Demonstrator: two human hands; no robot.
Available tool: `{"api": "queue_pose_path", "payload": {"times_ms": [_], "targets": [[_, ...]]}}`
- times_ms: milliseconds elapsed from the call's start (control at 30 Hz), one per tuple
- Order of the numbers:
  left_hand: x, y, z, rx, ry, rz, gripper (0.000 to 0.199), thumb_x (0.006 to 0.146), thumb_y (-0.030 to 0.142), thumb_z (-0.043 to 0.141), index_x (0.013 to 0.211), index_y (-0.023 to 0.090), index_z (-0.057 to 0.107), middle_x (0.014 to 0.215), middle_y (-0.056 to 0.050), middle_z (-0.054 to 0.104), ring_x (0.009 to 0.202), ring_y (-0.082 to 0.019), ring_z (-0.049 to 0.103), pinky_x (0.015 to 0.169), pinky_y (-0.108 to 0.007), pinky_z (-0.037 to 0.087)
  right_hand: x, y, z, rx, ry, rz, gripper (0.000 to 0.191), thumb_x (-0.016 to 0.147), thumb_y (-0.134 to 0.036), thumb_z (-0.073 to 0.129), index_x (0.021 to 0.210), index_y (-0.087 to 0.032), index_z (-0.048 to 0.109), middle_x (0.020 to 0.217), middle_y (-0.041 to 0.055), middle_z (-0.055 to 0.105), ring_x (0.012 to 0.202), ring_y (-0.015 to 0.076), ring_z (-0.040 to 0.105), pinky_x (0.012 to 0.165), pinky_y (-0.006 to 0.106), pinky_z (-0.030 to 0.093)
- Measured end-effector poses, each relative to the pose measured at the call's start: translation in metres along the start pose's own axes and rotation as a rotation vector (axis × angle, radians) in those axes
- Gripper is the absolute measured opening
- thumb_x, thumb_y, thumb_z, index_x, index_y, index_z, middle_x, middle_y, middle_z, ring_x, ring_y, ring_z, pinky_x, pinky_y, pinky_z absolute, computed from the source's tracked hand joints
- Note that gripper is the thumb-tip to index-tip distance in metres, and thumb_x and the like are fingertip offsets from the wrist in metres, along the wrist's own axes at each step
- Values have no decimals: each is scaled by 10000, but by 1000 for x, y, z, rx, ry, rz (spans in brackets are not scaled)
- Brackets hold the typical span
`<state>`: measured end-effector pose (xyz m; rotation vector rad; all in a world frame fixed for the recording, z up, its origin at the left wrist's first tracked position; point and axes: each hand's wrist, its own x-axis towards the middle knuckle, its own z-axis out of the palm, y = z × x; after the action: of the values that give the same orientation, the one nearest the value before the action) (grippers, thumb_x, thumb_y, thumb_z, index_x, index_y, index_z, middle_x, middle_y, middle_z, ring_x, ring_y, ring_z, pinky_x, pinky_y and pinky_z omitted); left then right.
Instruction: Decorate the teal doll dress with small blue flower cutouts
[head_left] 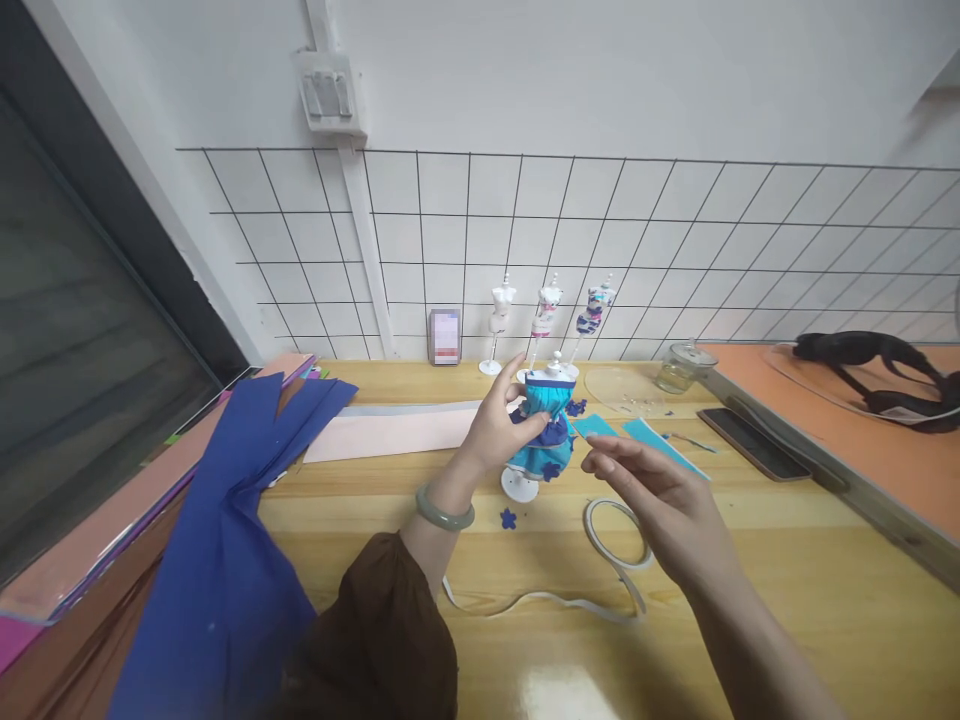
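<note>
A miniature dress form (pixel 550 400) wears a turquoise crepe-paper dress with a dark blue waistband and small blue flowers; its round white base (pixel 520 485) shows below. My left hand (pixel 501 425) grips it from the left, thumb across the waist, a jade-coloured bangle on the wrist. Just right of the skirt, my right hand (pixel 660 495) holds thumb and fingertips together; whatever is between them is too small to make out. A loose blue paper flower (pixel 508 518) lies in front of the base. Near my right hand is a roll of white tape (pixel 592 530), its strip trailing left.
Three more small dress forms (pixel 545 312) stand at the back beside a phone (pixel 445 337). Blue crepe paper (pixel 225 540) and a pale pink strip (pixel 390 432) lie left. Turquoise paper pieces (pixel 660 445), a dark phone (pixel 753 443) and a glass jar (pixel 685 368) sit right.
</note>
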<state>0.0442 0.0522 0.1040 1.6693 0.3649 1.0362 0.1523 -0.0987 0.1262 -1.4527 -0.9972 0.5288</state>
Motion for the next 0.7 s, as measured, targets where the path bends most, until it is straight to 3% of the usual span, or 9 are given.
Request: {"api": "queue_pose_path", "payload": {"times_ms": [200,433,700], "targets": [[0,-4,0,22,-18,-3,721,742,220,624,1375,228,280,1049,-72,597,1039,-203,551,936,-362,405,15,-5,6,11,-17,-50,270,713,-415,675,894,-215,679,824,54,692,793,205,644,714,338,544],[-1,1,0,-11,-47,-25,707,743,227,628,1371,231,303,1169,-96,566,1101,-219,524,946,-365,409,28,-8,15,2,-27,-78,294,715,-461,656,869,-211,666,814,50,674,756,187,626,669,316,529],[1,1,-2,-28,-99,37,641,741,192,622,1329,236,372,1300,-86,491,1171,-222,481,984,-358,388,26,5,14,19,-5,-50,290,708,-459,664,847,-205,655,800,44,668,741,181,621,660,313,526]]}}
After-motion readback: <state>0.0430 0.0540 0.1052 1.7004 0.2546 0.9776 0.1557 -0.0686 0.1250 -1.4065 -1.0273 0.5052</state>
